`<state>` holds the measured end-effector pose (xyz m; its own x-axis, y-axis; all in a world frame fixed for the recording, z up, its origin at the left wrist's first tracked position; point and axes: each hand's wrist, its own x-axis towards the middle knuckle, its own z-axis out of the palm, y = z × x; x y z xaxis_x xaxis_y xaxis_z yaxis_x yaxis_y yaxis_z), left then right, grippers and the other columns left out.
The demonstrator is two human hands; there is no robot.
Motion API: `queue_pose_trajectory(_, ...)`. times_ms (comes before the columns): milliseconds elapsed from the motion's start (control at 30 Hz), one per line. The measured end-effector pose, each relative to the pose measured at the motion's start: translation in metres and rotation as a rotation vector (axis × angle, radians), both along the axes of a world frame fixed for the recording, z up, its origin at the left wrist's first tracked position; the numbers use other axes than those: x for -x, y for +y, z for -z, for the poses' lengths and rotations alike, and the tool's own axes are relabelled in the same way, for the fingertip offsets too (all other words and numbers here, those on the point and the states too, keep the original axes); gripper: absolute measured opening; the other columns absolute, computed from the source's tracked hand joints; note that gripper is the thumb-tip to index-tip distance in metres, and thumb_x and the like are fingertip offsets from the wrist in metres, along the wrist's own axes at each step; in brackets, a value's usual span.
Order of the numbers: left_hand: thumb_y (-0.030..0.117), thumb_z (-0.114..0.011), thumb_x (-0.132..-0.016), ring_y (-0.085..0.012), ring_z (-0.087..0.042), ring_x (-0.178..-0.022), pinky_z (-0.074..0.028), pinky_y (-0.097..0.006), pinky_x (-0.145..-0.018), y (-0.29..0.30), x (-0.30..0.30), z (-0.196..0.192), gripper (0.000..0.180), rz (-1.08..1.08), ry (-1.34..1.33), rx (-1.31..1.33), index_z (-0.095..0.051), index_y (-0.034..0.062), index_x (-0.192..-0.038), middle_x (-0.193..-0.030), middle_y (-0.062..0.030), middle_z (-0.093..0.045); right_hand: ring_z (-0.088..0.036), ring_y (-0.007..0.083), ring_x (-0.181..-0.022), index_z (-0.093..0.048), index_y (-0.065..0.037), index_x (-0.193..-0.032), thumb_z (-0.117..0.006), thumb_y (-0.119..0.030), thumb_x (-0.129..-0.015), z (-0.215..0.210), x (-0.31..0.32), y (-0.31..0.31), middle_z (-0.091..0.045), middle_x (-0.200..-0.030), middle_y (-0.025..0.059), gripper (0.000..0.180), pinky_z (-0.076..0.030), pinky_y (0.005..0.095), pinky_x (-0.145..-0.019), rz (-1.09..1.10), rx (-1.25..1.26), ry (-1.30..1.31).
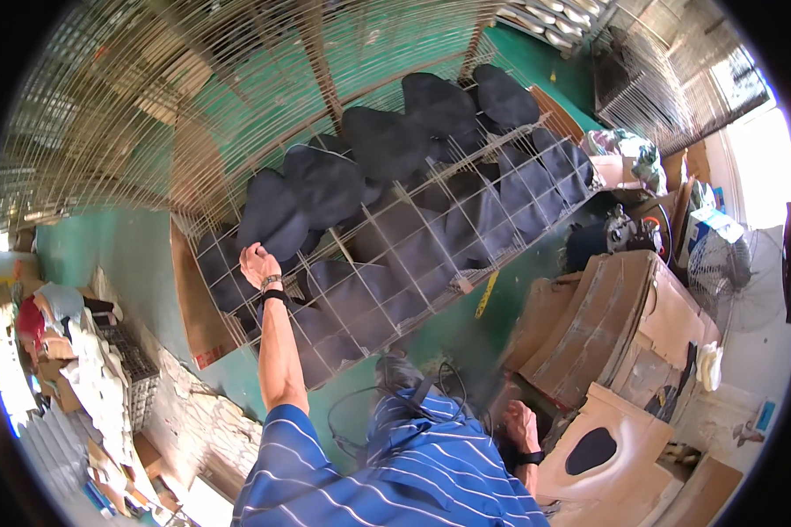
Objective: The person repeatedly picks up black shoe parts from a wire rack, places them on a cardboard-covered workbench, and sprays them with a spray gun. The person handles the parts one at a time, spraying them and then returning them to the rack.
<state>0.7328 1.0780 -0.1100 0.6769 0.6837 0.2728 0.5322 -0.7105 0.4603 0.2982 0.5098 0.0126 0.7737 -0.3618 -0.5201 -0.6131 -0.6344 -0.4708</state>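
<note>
My left hand (259, 266) reaches forward to the rack, with its fingers closed at the lower edge of a black, rounded flat piece (275, 213). That piece stands upright in a wire rack (395, 183) among several similar black pieces (383, 140). Lower in the same rack, more dark sheets (360, 290) lean behind the wire grid. Down by my right side, my right hand (521, 425) has its fingers curled in, away from the rack. Whether anything is inside it cannot be made out.
Cardboard boxes (589, 325) are piled at the right, near a cardboard sheet with a black oval (591, 451). A fan (721, 268) stands farther right. Tall wire racks (105, 132) rise at the far left. Another person (57, 307) is at the left edge. Black cords (347, 422) hang by my waist.
</note>
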Motion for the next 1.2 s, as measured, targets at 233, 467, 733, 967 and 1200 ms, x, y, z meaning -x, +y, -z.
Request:
queue_pose_trajectory(233,0.031,-0.046,-0.101,-0.0435,-0.067,-0.099,-0.050,-0.055,-0.085,-0.003,-0.004,-0.012,0.042,-0.195,0.140,0.129,-0.048,0.0173,-0.140,-0.112,-0.0204,-0.070,-0.072,0.0355,-0.088,-0.068,-0.001,-0.114,-0.069,-0.018,-0.079,-0.008,0.002,0.011,-0.073,-0.096,0.0218,0.038,-0.057,0.0419,-0.082,0.098,-0.041,0.036)
queue_pose_trajectory(467,0.047,-0.033,-0.103,-0.0390,-0.062,-0.117,-0.042,-0.056,-0.098,-0.003,-0.005,-0.007,0.051,-0.222,0.144,0.214,-0.044,0.0254,-0.148,-0.134,-0.0134,-0.063,-0.072,0.0345,-0.091,-0.068,0.000,-0.115,-0.068,-0.018,-0.081,0.011,0.031,0.005,-0.073,-0.097,0.0212,0.038,-0.057,0.0411,-0.083,0.151,-0.064,0.046)
queue_pose_trajectory(733,0.059,-0.035,-0.101,-0.0354,-0.050,-0.134,-0.031,-0.066,-0.106,-0.018,-0.006,-0.028,0.068,-0.167,0.155,0.251,-0.033,0.0156,-0.154,-0.152,-0.0119,-0.048,-0.072,0.0349,-0.089,-0.069,-0.001,-0.110,-0.068,-0.017,-0.081,0.010,0.036,0.015,-0.074,-0.094,0.0209,0.034,-0.057,0.0410,-0.081,0.178,-0.062,0.041)
queue_pose_trajectory(967,0.060,-0.039,-0.099,-0.0292,-0.032,-0.147,-0.023,-0.067,-0.112,-0.019,-0.026,-0.032,0.069,-0.176,0.242,-0.033,-0.029,0.0236,-0.157,-0.165,-0.0045,-0.023,-0.070,0.0391,-0.086,-0.068,-0.003,-0.105,-0.066,-0.020,-0.081,0.025,0.046,0.029,-0.072,-0.090,0.0210,0.030,-0.055,0.0464,-0.079,0.203,0.012,-0.068)
queue_pose_trajectory(1200,0.025,-0.062,-0.095,-0.0358,-0.059,-0.114,-0.049,-0.044,-0.096,-0.119,-0.033,-0.044,0.043,0.400,-0.076,-0.414,-0.058,-0.0001,-0.129,-0.126,-0.0206,-0.061,-0.067,0.0430,-0.083,-0.066,-0.004,-0.109,-0.060,-0.024,-0.083,0.008,0.086,0.026,-0.068,-0.083,0.0236,0.033,-0.053,0.0538,-0.070,0.349,-0.003,0.000)
